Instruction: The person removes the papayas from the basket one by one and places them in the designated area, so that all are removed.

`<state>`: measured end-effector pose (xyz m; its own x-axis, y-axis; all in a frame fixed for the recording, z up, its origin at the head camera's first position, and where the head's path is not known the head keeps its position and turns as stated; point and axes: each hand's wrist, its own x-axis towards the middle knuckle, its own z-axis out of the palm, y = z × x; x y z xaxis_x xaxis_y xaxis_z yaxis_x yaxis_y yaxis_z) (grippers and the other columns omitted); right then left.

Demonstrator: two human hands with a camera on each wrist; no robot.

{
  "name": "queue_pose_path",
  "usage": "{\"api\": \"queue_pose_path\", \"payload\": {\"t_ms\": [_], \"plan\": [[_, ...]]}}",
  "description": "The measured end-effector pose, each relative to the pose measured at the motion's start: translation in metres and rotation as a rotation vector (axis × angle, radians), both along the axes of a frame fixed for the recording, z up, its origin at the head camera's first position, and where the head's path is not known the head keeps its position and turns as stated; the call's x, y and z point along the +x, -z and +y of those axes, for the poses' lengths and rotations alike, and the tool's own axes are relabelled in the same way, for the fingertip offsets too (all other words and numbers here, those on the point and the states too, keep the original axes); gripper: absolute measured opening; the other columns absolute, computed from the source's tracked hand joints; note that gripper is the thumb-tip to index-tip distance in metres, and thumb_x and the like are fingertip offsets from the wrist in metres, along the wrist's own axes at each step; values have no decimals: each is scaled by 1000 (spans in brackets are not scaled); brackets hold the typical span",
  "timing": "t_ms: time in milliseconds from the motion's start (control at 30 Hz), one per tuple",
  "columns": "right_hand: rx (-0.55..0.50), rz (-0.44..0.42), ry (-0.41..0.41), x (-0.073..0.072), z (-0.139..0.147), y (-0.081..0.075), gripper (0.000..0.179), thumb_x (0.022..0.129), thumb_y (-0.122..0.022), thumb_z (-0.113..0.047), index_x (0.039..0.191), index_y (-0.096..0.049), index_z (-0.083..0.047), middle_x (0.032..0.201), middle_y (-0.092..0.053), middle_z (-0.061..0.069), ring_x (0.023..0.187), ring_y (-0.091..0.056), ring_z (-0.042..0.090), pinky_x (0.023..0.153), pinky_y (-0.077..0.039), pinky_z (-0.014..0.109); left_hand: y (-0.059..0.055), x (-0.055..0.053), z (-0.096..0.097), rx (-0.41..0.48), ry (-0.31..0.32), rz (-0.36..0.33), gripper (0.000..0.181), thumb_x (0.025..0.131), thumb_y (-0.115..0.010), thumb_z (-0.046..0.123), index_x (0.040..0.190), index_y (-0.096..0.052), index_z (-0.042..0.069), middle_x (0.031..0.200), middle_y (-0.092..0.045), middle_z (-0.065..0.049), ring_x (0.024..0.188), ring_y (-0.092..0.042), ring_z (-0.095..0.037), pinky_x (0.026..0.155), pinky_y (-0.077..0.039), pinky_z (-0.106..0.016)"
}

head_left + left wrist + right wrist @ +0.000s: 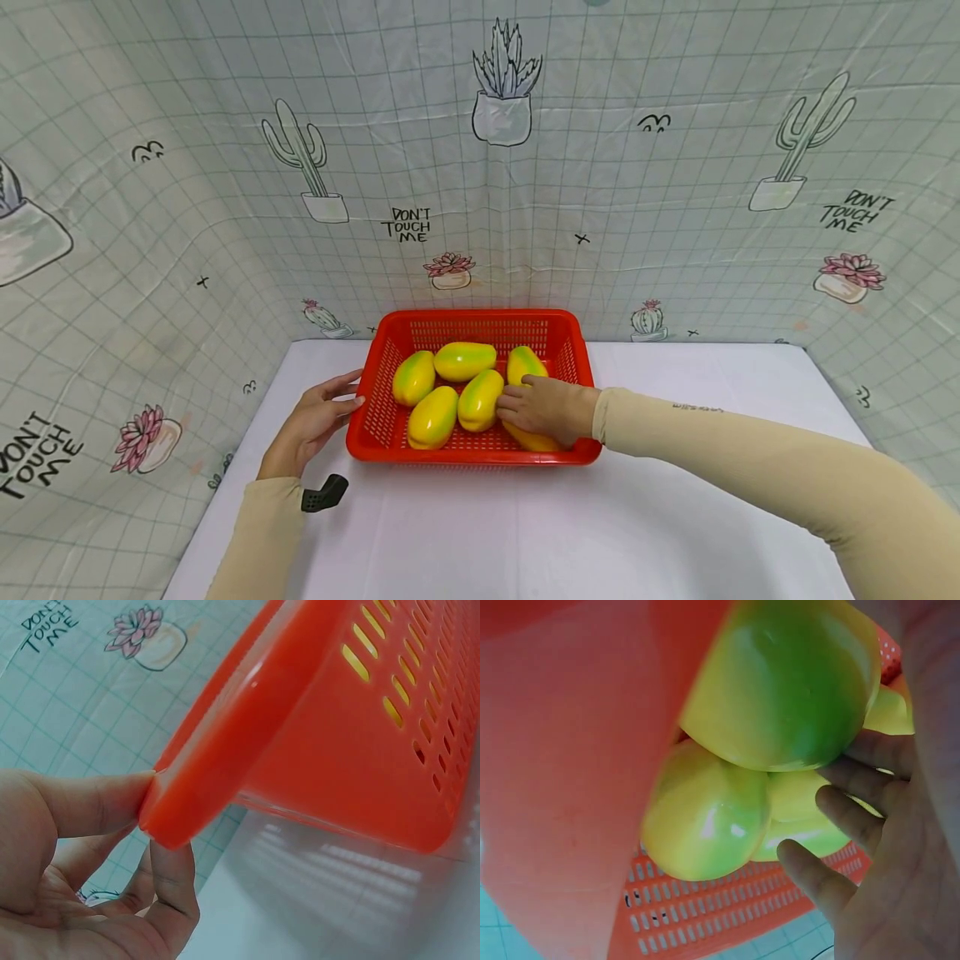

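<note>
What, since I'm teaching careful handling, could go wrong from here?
The left hand pinches the red perforated plastic basket only at its rim, so a tug might tilt it. The glossy yellow-green oval fruits lie close together, so moving one with the right hand may roll its neighbours.

"DON'T TOUCH ME" lettering [407, 225], three times on checked cloth [570, 183], illegible print [697, 407] on right sleeve [750, 458]
</note>
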<state>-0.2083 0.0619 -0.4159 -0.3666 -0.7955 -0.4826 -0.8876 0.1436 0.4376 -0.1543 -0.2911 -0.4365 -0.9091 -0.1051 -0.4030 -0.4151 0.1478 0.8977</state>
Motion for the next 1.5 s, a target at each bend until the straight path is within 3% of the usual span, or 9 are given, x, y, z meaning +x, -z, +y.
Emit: {"api": "queue_pose_path", "payload": {"t_ms": [167,367,633,800,1033,1500], "plan": [[-54,-74,69,-3,3,-2,88,80,-90,-35,153,-45,-16,155,-50,-1,146,-43,20,122,-38,37,-1,0,0,22,11,11,63,106,-61,7,164,-36,5,160,-36,-26,110,-58,-19,85,-55,-18],[-160,-165,129,-9,14,-8,93,77,-90,-38,154,-46,-11,154,-51,4,146,-44,26,124,-36,46,-2,-1,0,7,13,-4,63,106,-61,8,164,-37,6,159,-38,-25,113,-59,-21,88,-55,-19],[-381,-281,212,-12,36,-17,98,77,-90,-43,155,-44,-5,155,-52,10,148,-42,33,127,-28,54,-4,-2,-1,-20,16,-15,64,105,-61,7,164,-37,7,159,-39,-25,119,-56,-26,87,-54,-19],[-512,-286,210,-14,52,-22,101,74,-91,-44,155,-45,-3,153,-52,13,146,-44,35,127,-25,57,-3,-3,-1,-18,7,-23,64,105,-61,6,165,-37,8,160,-38,-25,122,-55,-28,87,-54,-19],[-725,-258,175,-14,77,-28,99,72,-92,-46,150,-50,-1,148,-55,13,139,-49,36,123,-32,59,-2,-3,0,-22,7,-35,64,106,-60,8,165,-36,9,161,-37,-25,126,-53,-30,93,-55,-23],[-930,-178,254,-5,121,-36,108,64,-99,-44,150,-50,-2,148,-55,11,134,-49,35,116,-38,56,-2,-2,-1,-11,21,-33,65,106,-59,8,166,-34,10,162,-36,-24,127,-51,-29,88,-54,-19]]}}
